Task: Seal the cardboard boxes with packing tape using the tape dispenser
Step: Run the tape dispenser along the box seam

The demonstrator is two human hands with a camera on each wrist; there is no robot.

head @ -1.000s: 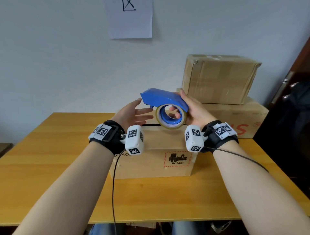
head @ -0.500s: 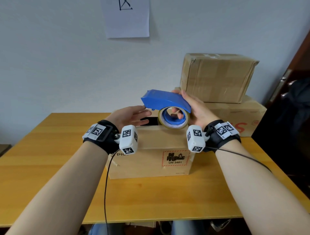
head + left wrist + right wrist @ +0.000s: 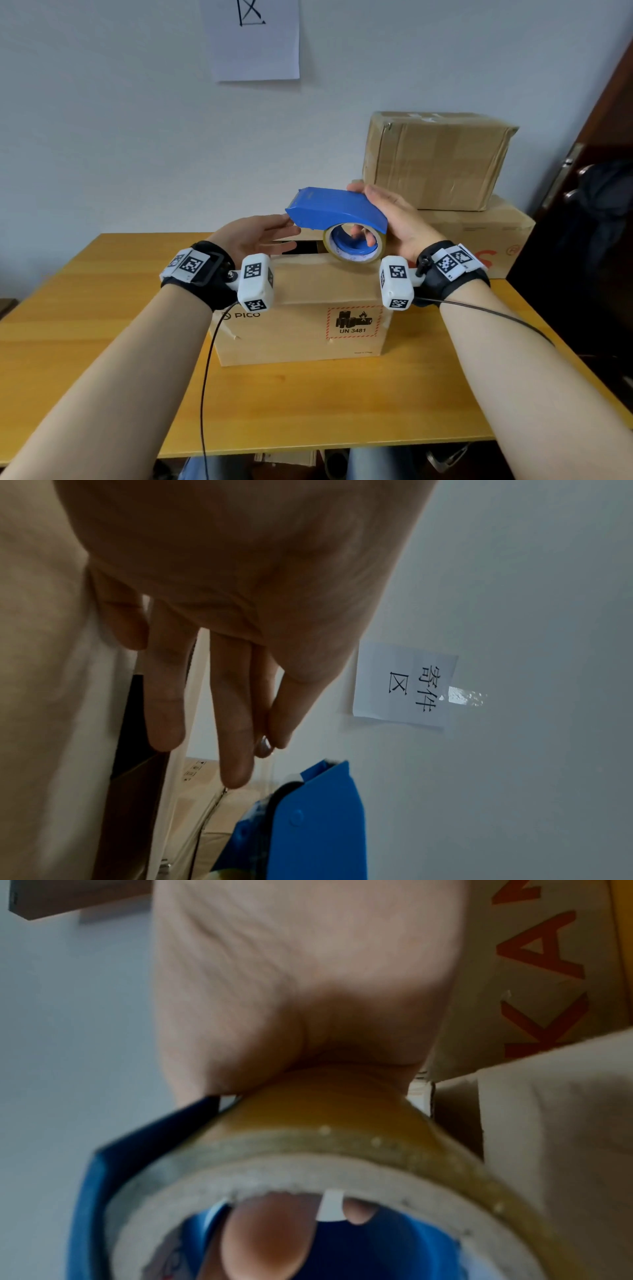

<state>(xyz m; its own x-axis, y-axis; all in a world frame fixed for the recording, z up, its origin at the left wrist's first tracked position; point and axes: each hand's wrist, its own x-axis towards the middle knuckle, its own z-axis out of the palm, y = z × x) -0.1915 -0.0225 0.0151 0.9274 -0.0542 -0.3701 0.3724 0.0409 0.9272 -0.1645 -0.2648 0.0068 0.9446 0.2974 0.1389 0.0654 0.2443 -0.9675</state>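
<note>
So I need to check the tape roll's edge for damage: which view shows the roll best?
The right wrist view: the tape roll fills it, edge close up though blurred. The head view shows the whole roll small; the left wrist view only a sliver.

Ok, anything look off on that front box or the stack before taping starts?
The front box still gapes: a dark slot shows between its top flaps. The top box in the stack looks dented and creased. The right hand grips the tape dispenser; the left hand is open beside it.
</note>
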